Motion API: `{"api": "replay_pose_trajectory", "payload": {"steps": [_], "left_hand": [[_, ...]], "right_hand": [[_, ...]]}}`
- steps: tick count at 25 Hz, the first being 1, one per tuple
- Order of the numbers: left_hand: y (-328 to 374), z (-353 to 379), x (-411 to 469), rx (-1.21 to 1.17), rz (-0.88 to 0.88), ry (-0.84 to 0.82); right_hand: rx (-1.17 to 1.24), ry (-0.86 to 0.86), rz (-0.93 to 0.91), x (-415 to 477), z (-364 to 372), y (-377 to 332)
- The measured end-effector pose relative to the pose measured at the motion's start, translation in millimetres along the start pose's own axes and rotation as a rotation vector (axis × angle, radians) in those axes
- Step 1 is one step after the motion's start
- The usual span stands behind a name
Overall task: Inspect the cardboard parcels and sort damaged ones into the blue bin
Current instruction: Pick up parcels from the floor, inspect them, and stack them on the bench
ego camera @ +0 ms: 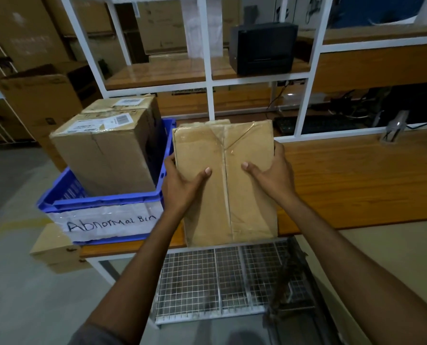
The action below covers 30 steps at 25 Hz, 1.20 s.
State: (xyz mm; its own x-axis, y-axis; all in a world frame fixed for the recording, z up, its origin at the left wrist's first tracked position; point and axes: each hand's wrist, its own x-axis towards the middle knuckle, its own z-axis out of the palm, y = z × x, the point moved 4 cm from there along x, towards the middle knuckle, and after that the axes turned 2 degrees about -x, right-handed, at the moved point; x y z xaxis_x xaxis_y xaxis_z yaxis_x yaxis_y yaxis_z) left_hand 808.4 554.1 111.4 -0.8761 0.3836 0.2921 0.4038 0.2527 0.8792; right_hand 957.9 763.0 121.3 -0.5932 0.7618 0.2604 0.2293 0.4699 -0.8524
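Observation:
I hold a brown cardboard parcel (228, 195) upright in front of me, above the table's front edge. Clear tape runs down its middle seam and wrinkles near the top. My left hand (182, 185) grips its left edge, thumb on the front face. My right hand (269, 175) grips its right edge the same way. Left of the parcel stands the blue bin (103, 202), with a white label reading "Abnormal Bin". Two taped cardboard boxes sit in the bin: a near one (108, 150) and a far one (123, 105) behind it.
The wooden table (357, 175) stretches to the right. A white shelf frame (208, 95) rises behind it, with a black machine (263, 48) on its shelf. A wire mesh cage (220, 280) sits under the table. Large cartons (40, 100) stand at the left; a small box (55, 250) lies below the bin.

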Motion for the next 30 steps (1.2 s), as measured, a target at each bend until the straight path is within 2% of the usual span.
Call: {"api": "replay_pose_trajectory", "payload": {"steps": [3,6,9,11,14,17,20,22,24,27,28,30], "left_hand": [[-12,2,-8,-0.003,0.02,-0.095],[-25,4,-19,-0.031,-0.01,-0.088],[-41,10,-38,-0.041,-0.084,-0.14],[-48,10,-49,-0.058,-0.119,-0.161],[-25,-5,-46,-0.084,-0.075,-0.078],[13,-29,-32,-0.126,0.011,0.04],[43,-40,-24,-0.126,0.049,0.088],[59,-45,-23,-0.154,0.067,0.091],[68,-54,-19,-0.17,0.075,-0.008],[70,-64,-14,-0.087,0.097,-0.281],[69,-65,-16,-0.08,0.085,-0.314],[69,-65,-19,-0.077,0.082,-0.277]], "right_hand": [[-0.027,-0.104,0.01,-10,8,12],[-0.031,-0.037,0.02,-18,12,24],[-0.03,-0.197,0.06,-29,13,34],[-0.056,-0.215,0.072,-41,10,40],[-0.011,-0.164,0.022,-47,-7,17],[0.027,-0.152,-0.12,-40,-29,-26],[-0.022,-0.076,-0.189,-32,-38,-56],[0.034,-0.082,-0.187,-30,-38,-64],[0.097,-0.123,-0.205,-30,-46,-64],[0.089,-0.276,-0.268,-37,-63,-70],[0.063,-0.307,-0.299,-39,-64,-73],[0.022,-0.328,-0.326,-39,-61,-76]]}}
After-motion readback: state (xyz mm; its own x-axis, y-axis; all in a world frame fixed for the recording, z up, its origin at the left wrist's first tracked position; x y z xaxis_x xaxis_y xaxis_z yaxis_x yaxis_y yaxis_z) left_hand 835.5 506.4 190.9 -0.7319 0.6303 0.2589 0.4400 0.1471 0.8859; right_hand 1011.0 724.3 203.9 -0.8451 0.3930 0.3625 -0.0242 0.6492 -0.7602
